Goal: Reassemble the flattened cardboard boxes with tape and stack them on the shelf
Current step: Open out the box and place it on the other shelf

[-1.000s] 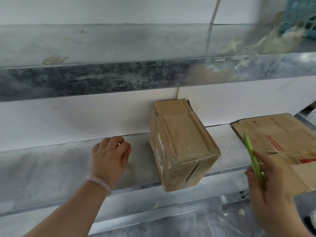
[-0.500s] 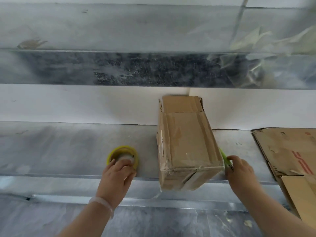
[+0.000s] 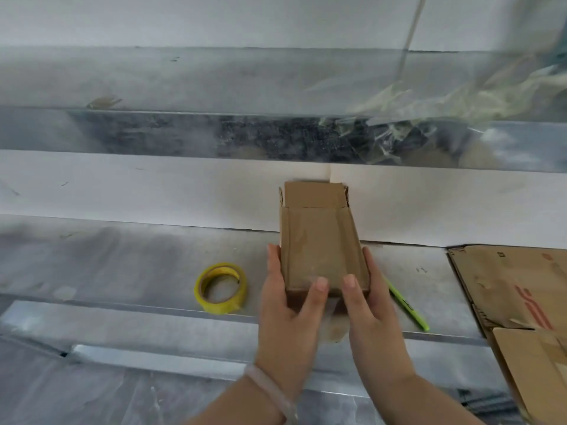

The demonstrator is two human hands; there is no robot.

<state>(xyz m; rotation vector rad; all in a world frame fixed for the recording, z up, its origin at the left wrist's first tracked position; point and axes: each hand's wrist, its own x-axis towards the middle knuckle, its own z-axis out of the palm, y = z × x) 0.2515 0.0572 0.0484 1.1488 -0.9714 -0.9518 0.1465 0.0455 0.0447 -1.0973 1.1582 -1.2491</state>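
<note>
Tape roll (image 3: 221,288) and green pen-like tool (image 3: 406,305) are both out of your hands now. A moment ago your left hand (image 3: 288,305) was setting the roll down and your right hand (image 3: 368,305) was laying the tool beside the box (image 3: 322,250). The roll sits tilted on the shelf (image 3: 122,265) near the box's left side, and the tool lies flat just to its right, partly behind your right hand. Both hands now clasp the box's near end, with fingers running along each side wall and thumbs pressing down on the top face near the front edge. The box lies lengthwise on the shelf, squared up from its earlier skew. Its far end is close to the white back wall, and the flaps there look unsealed. This reads as you taking hold to lift or turn it, probably to bring the open end round for taping. More flattened cardboard (image 3: 515,286) waits on the shelf at your right.
</note>
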